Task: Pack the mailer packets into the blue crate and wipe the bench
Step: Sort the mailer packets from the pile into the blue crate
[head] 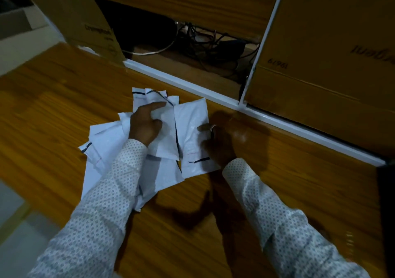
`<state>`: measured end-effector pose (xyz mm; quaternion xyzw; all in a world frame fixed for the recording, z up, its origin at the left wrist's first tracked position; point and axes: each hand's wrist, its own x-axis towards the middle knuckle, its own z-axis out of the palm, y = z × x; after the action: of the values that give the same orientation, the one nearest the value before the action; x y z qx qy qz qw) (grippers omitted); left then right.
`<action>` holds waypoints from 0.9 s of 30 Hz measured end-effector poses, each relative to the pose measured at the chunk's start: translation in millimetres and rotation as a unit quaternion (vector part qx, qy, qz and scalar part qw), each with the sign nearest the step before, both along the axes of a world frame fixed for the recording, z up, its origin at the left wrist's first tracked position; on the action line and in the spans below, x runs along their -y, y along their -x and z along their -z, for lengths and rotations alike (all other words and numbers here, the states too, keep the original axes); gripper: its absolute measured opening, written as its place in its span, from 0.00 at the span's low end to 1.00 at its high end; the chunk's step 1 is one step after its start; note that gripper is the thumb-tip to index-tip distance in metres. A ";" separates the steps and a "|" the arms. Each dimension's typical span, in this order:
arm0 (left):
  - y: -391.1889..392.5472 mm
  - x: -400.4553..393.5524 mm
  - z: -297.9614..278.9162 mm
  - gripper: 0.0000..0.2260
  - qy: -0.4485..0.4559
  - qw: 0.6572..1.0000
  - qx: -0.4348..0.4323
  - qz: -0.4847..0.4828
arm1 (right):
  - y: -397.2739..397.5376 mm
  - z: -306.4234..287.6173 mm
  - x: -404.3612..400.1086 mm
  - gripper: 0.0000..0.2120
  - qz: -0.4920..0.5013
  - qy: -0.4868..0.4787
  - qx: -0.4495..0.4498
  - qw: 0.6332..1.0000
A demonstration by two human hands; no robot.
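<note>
White mailer packets (106, 136) lie heaped on wooden bench (53, 98). Left hand (145, 124) spread flat atop heap. Right hand (218, 141) fingers pressed on rightmost packet (192, 117), grip unclear.

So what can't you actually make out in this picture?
- Blue crate: nowhere in the head view.
- Mailer packets: the count; they overlap, and the left hand and sleeve cover some.
- Right hand: its grip, lost in shadow.
- Cardboard box print: blurred, cut by the edge.
</note>
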<state>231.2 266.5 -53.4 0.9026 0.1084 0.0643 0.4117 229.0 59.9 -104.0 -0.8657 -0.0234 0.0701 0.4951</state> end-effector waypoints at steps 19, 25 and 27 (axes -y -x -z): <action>92.3 133.6 -79.7 0.31 0.505 0.839 -0.079 0.186 | 111.8 -127.2 160.9 0.20 0.137 -0.059 0.188 0.971; 120.3 236.4 -111.4 0.28 0.516 0.792 -0.152 0.290 | 164.1 -168.6 259.2 0.22 0.204 -0.026 0.225 0.952; 135.1 280.6 -118.6 0.28 0.506 0.789 -0.154 0.313 | 186.6 -181.8 299.4 0.22 0.227 -0.031 0.242 0.943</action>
<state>96.1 -14.1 65.2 0.5479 -0.1010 -0.2714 0.7848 42.4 -239.5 77.9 -0.8231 0.0528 -0.2570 0.5036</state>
